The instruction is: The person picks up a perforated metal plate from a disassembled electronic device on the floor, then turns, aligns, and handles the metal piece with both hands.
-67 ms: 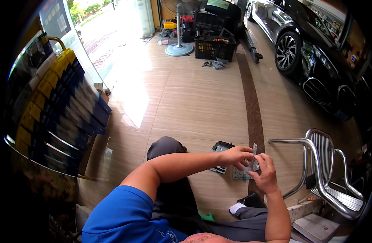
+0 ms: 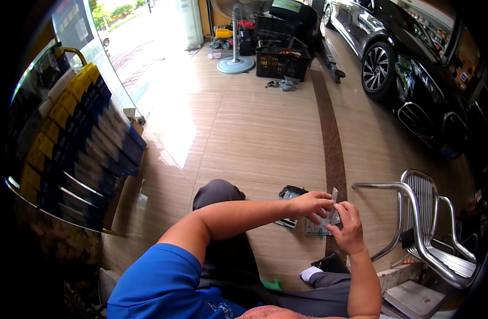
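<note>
My left hand [image 2: 312,205] reaches across from the left, its fingers bent around the near side of a thin, flat, greyish piece [image 2: 335,195] that stands nearly on edge. From the other side my right hand [image 2: 350,228] grips the same piece between thumb and fingers. What exactly the piece is cannot be made out. Below the hands lies a light grey panel [image 2: 314,228] with small marks and a bit of green at its edge, partly covered by the hands. Left of it, behind my forearm, a black and silver device [image 2: 292,192] rests on the floor.
A chrome chair [image 2: 414,212] stands at my right, above a closed book or box [image 2: 414,297]. To the left is a rack of blue and yellow packages [image 2: 79,127]. Farther off are a fan [image 2: 235,65], a black crate [image 2: 281,66] and a black car [image 2: 409,80].
</note>
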`<state>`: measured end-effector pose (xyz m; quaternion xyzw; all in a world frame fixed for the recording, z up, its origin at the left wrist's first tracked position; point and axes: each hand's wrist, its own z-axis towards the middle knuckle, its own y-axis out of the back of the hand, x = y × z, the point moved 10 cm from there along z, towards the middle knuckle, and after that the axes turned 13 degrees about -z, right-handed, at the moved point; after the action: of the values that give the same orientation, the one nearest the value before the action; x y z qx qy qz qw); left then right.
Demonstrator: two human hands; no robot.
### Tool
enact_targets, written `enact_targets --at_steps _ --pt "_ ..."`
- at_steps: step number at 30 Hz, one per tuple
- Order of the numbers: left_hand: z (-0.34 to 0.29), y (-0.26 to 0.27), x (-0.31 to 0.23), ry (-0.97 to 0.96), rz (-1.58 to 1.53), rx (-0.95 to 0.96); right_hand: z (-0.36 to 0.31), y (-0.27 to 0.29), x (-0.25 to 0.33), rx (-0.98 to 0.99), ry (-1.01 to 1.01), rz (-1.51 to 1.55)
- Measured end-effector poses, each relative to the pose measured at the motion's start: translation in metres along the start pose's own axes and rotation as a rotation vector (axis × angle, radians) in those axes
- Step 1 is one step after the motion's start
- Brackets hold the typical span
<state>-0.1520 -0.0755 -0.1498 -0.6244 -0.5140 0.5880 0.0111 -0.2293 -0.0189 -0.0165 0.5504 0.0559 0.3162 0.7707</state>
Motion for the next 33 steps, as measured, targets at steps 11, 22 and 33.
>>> enact_targets --at_steps 11,22,33 --pt "-0.004 -0.006 -0.006 -0.032 -0.210 0.001 -0.003 -0.001 0.001 -0.019 0.010 -0.017" --pt "-0.005 -0.013 -0.010 -0.073 -0.234 0.075 -0.002 -0.005 0.008 -0.016 0.056 -0.041" --pt "-0.004 -0.003 -0.012 -0.111 -0.127 -0.048 -0.001 -0.002 0.010 -0.033 0.051 -0.018"
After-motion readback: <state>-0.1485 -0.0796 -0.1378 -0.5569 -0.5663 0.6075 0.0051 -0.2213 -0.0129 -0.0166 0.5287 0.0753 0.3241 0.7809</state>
